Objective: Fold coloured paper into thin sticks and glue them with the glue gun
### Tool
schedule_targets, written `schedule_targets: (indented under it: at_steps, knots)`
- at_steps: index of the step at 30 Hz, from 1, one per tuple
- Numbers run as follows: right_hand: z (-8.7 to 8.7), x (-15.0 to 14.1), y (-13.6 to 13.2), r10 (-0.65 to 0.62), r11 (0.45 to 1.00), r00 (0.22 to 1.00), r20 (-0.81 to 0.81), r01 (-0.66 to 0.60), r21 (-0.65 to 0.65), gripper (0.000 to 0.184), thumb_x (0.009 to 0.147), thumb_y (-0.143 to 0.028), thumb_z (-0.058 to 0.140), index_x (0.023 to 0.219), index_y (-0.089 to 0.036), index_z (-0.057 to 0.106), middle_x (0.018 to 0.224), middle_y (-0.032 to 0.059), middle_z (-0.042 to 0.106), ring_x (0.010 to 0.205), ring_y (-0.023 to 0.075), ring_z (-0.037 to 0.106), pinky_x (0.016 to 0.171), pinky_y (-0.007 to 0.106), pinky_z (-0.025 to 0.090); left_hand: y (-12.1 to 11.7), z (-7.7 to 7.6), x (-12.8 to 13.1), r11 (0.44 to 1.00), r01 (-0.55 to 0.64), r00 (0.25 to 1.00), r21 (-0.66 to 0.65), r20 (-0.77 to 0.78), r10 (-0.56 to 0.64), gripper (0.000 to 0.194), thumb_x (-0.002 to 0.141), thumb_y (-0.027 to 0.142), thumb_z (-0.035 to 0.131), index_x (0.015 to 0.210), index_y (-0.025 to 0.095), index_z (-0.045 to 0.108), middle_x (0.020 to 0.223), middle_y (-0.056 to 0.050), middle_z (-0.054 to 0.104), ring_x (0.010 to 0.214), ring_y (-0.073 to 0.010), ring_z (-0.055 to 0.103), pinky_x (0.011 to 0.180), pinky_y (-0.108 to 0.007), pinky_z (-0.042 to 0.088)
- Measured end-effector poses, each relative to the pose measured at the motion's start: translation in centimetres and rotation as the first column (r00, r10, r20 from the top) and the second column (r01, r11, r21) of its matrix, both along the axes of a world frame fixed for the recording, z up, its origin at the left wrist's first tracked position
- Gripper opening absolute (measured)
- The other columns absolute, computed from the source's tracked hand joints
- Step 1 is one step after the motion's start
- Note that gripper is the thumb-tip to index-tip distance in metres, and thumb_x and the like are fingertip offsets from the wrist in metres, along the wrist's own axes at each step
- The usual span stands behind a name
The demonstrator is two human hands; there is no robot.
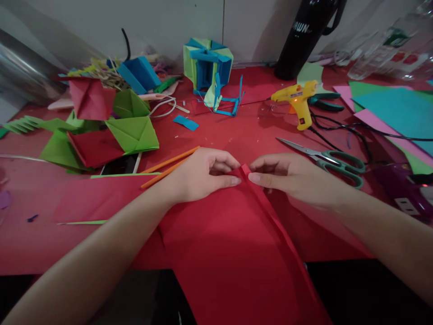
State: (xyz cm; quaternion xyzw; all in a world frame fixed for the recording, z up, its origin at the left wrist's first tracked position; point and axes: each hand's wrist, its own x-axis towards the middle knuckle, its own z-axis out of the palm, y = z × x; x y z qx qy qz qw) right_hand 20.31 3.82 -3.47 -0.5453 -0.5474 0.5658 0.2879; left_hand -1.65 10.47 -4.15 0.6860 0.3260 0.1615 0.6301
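Because it looks like thin paper, the red sheet (230, 248) should handle as light, limp and easily creased. It slants from the bench (30, 248) down over the front edge. To its left lie orange strips (169, 160). The left hand (196, 176) has its fingers nearly closed, pinching the top edge; the right hand's (304, 180) close lightly at the folded border (270, 212). I'd hold it there, where doubled layers seem stiffer, near the scissors (316, 154).
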Motion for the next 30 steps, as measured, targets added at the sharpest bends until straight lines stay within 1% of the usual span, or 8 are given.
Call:
schedule_targets:
  at_steps: [4, 8, 13, 17, 21, 25, 30]
  knots:
    - [0.0, 0.0, 0.0, 0.001, 1.000, 1.000, 0.008, -0.001, 0.002, 0.026, 0.079, -0.049, 0.076, 0.087, -0.024, 0.075, 0.084, 0.0014, 0.070, 0.072, 0.0151, 0.062, 0.067, 0.029, 0.049, -0.1, 0.0, 0.1, 0.999, -0.014, 1.000, 0.034, 0.004, 0.014, 0.019, 0.078, 0.022, 0.076, 0.095, 0.016, 0.069, 0.094, -0.005, 0.078, 0.091, -0.0209, 0.075, 0.083, -0.032, 0.060]
    - [-0.2, -0.1, -0.1, -0.032, 0.999, 0.999, 0.015, 0.032, 0.022, 0.025, 0.075, -0.047, 0.080, 0.084, -0.024, 0.073, 0.082, 0.0002, 0.069, 0.072, 0.0148, 0.061, 0.067, 0.028, 0.048, -0.1, 0.0, 0.2, 1.000, -0.023, 1.000, 0.017, 0.003, 0.023, 0.020, 0.078, 0.023, 0.076, 0.095, 0.016, 0.069, 0.092, -0.005, 0.078, 0.090, -0.0207, 0.075, 0.082, -0.032, 0.060]
    - [-0.5, -0.3, -0.2, -0.047, 0.999, 0.999, 0.002, 0.047, 0.021, 0.026, 0.077, -0.047, 0.078, 0.086, -0.024, 0.073, 0.084, 0.0013, 0.068, 0.073, 0.0150, 0.059, 0.065, 0.028, 0.047, -0.2, 0.0, 0.1, 0.999, -0.047, 0.999, 0.008, 0.001, 0.047, 0.023, 0.075, 0.025, 0.079, 0.095, 0.016, 0.070, 0.092, -0.004, 0.078, 0.091, -0.0214, 0.075, 0.083, -0.033, 0.060]
    - [-0.4, -0.5, -0.1, -0.057, 0.998, 0.998, 0.024, 0.056, 0.025, 0.027, 0.077, -0.048, 0.077, 0.085, -0.022, 0.072, 0.078, 0.0007, 0.065, 0.068, 0.0136, 0.055, 0.061, 0.027, 0.044, -0.2, 0.3, 0.0, 0.999, -0.039, 0.999, -0.003, -0.004, 0.039, 0.026, 0.076, 0.029, 0.080, 0.097, 0.016, 0.072, 0.095, -0.006, 0.078, 0.091, -0.0215, 0.075, 0.081, -0.031, 0.059]
    - [-0.4, -0.7, -0.2, -0.073, 0.997, 0.997, 0.038, 0.071, 0.039, 0.027, 0.078, -0.047, 0.077, 0.084, -0.021, 0.071, 0.073, -0.0004, 0.062, 0.064, 0.0125, 0.051, 0.057, 0.026, 0.040, -0.2, 0.7, 0.0, 0.999, -0.036, 0.999, 0.019, -0.028, 0.037, 0.024, 0.081, 0.034, 0.076, 0.097, 0.016, 0.075, 0.094, -0.006, 0.078, 0.088, -0.0195, 0.073, 0.074, -0.027, 0.057]
    - [-0.5, -0.8, -0.4, -0.089, 0.995, 0.996, 0.021, 0.088, 0.049, 0.027, 0.079, -0.047, 0.076, 0.082, -0.021, 0.070, 0.070, -0.0018, 0.057, 0.062, 0.0110, 0.046, 0.055, 0.026, 0.036, -0.3, 0.8, 0.1, 0.998, -0.040, 0.996, 0.058, -0.077, 0.044, 0.021, 0.087, 0.035, 0.069, 0.095, 0.016, 0.076, 0.091, -0.005, 0.078, 0.079, -0.0161, 0.071, 0.066, -0.023, 0.052]
    - [-0.4, -1.0, -0.5, -0.098, 0.993, 0.995, 0.029, 0.096, 0.063, 0.031, 0.080, -0.050, 0.074, 0.080, -0.020, 0.068, 0.072, -0.0010, 0.056, 0.063, 0.0116, 0.045, 0.055, 0.026, 0.035, -0.4, 0.9, 0.2, 0.995, -0.038, 0.994, 0.092, -0.101, 0.047, 0.022, 0.088, 0.034, 0.066, 0.094, 0.017, 0.077, 0.085, -0.003, 0.077, 0.071, -0.0142, 0.068, 0.058, -0.021, 0.047]
